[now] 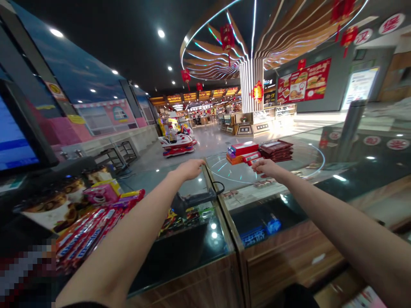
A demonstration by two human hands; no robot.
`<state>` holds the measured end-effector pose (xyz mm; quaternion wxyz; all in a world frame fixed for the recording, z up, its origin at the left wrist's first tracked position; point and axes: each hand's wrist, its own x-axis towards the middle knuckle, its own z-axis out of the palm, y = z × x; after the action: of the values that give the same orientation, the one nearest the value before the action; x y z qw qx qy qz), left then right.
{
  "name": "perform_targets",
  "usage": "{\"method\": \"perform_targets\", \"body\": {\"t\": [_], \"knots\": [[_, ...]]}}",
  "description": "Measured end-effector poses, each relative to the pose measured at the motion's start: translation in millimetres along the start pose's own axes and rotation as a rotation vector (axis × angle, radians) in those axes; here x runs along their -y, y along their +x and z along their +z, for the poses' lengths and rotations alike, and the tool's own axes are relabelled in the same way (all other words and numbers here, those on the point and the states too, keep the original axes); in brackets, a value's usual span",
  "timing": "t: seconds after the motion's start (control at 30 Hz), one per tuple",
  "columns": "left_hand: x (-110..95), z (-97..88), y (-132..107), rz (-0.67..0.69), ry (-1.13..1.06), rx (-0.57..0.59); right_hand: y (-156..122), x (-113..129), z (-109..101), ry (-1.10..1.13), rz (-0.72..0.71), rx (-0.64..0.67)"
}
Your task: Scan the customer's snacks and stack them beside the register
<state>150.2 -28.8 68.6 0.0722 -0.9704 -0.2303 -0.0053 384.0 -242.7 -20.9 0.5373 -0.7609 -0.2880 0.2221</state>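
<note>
My right hand (269, 168) reaches out over the glass counter. Its thumb and fingers close on the end of a small red-and-white box (253, 159), low in a pile. Next to that box are a larger red box (242, 148) and an orange box (233, 160). A stack of dark red flat packets (276, 150) lies just right of them on the glass. My left hand (190, 169) rests at the counter's metal frame (210, 173), fingers curled together, nothing visible in them. Nearer me, a dark handheld scanner (195, 201) with a looped cord lies under my left forearm's side.
Mentos rolls (91, 229) and a pink packet (102, 193) fill the left side beside printed cups. A monitor (19, 132) stands at far left. A grey post (351, 122) rises at the right. Beyond are a kiddie ride (176, 141) and a striped column (251, 87).
</note>
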Motion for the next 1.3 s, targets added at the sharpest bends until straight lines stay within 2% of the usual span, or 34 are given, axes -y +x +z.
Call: {"method": "perform_targets", "body": {"t": [0.13,0.27,0.43,0.6,0.8,1.0,1.13,1.3], "knots": [[-34,1.1,23,0.044,0.011,0.013,8,-22,-26,-0.02,-0.036,-0.098],[-65,12.7,52,0.12,-0.072,-0.014,23,-41,-42,-0.036,-0.072,-0.18],[-102,34.8,88,0.168,-0.228,-0.116,41,-56,-48,-0.23,-0.176,-0.251],[-130,54.5,116,0.146,-0.368,-0.217,47,-57,-48,-0.41,-0.239,-0.266],[-149,71.3,137,0.077,-0.539,-0.281,54,-54,-45,-0.547,-0.277,-0.19],[-159,82.2,146,0.002,-0.555,-0.29,59,-60,-41,-0.554,-0.279,-0.202],[-163,84.3,150,-0.041,-0.57,-0.261,57,-60,-40,-0.571,-0.271,-0.219],[-167,84.8,158,-0.008,-0.541,-0.202,52,-58,-39,-0.589,-0.261,-0.236]]}}
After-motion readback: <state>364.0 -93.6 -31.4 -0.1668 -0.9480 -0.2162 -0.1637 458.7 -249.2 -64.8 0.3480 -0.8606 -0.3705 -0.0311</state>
